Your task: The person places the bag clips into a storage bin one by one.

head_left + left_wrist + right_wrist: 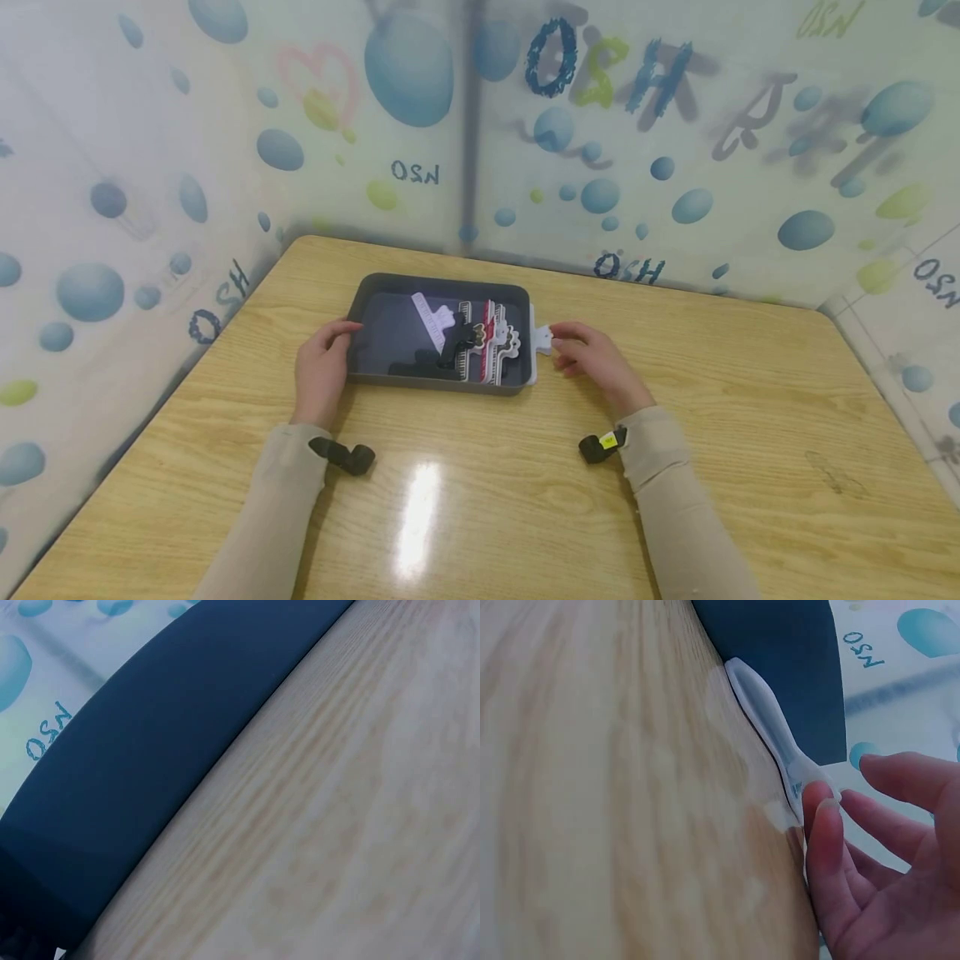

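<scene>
A dark grey rectangular tray (420,382) lies on the table. My left hand (321,367) holds its left end, fingers over the rim. In the left wrist view the tray's long wall (172,705) fills the upper left, and the hand is out of sight. Outside the right end lies a white long-jawed clip (543,338), close along the wall. My right hand (596,358) pinches this clip's handle end with its fingertips. Inside the tray, a pale lilac clip (429,321) lies slantwise, beside a black clip (452,343), a red clip (489,333) and several white ones.
The wooden table (480,483) reaches beyond both arms. Behind it and at the sides hang pale wall sheets (510,167) with blue and green spots and lettering. Black camera mounts sit on both wrists.
</scene>
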`<state>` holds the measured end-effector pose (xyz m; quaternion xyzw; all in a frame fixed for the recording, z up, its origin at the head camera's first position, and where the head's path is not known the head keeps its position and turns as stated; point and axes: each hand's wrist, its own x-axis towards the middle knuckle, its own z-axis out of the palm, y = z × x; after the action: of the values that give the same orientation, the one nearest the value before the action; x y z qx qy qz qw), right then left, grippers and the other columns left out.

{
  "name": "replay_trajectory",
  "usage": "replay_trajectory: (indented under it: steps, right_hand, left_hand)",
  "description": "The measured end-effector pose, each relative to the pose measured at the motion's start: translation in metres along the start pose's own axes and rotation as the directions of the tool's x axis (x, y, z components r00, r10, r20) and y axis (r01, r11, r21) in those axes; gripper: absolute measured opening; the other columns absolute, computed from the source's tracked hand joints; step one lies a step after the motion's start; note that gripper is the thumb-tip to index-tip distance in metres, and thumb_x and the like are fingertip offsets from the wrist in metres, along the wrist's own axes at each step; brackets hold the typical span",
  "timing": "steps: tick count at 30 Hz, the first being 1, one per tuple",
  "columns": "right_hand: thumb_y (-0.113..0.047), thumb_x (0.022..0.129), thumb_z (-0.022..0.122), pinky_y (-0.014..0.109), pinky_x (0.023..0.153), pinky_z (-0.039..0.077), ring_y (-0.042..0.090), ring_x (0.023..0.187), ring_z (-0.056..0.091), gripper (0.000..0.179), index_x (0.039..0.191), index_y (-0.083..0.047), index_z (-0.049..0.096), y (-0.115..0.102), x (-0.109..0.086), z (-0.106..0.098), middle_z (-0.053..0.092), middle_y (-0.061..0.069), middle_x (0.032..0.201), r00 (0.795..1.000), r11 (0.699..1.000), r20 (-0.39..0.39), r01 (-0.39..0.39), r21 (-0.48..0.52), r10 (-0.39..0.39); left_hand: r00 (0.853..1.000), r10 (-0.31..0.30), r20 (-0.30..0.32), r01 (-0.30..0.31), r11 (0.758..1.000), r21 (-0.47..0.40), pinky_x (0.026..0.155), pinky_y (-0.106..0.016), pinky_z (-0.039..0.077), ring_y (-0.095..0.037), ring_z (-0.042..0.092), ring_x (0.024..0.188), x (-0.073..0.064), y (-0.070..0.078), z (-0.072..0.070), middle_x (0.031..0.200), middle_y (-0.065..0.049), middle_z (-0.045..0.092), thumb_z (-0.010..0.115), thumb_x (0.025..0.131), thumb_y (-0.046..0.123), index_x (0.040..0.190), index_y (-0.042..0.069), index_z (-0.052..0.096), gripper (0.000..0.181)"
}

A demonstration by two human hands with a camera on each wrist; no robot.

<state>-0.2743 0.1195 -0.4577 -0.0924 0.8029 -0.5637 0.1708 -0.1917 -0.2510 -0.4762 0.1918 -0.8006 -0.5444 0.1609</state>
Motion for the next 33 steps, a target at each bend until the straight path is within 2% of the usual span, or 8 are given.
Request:
replay_trajectory:
  steps: [7,17,23,33]
  right_hand:
    - [-0.020,0.089,0.054,0.031,0.066,0.049,0.022,0.082,0.058,0.041,0.128,-0.010,0.045,0.002,0.002,0.006,0.049,0.010,0.118,1.000,1.000,-0.025,-0.005,0.001,0.005]
    - [-0.012,0.089,0.053,0.027,0.060,0.048,0.021,0.080,0.058,0.042,0.129,-0.009,0.044,0.003,0.006,0.015,0.052,0.014,0.109,0.997,0.999,-0.069,0.029,-0.017,-0.030]
    - [-0.012,0.089,0.053,0.025,0.058,0.047,0.017,0.074,0.058,0.042,0.130,-0.008,0.044,0.005,0.007,0.016,0.055,0.015,0.110,0.997,1.000,-0.074,0.025,0.006,-0.025]
    - [-0.016,0.087,0.057,0.026,0.060,0.047,0.018,0.074,0.059,0.038,0.123,-0.010,0.051,0.005,0.006,0.016,0.057,0.011,0.102,0.997,0.999,-0.073,0.001,-0.041,-0.004]
  left_hand:
    - [1.000,0.001,0.003,-0.001,1.000,0.006,0.097,-0.037,0.030,-0.013,0.037,0.122,0.000,0.000,0.000,0.131,0.003,0.046,0.040,0.093,0.025,0.107,0.016,0.064,0.029]
    - [1.000,-0.001,0.010,0.001,1.000,0.007,0.097,-0.037,0.030,-0.013,0.037,0.122,0.000,0.002,-0.001,0.132,0.003,0.045,0.040,0.093,0.025,0.108,0.016,0.063,0.029]
    - [1.000,-0.011,0.010,0.011,1.000,0.003,0.097,-0.036,0.030,-0.011,0.035,0.123,-0.001,0.000,-0.001,0.133,0.004,0.044,0.040,0.093,0.026,0.108,0.016,0.063,0.030]
    - [1.000,-0.011,0.014,0.011,1.000,0.001,0.099,-0.037,0.029,-0.012,0.034,0.124,-0.001,0.001,-0.001,0.134,0.004,0.043,0.039,0.094,0.026,0.109,0.015,0.063,0.031]
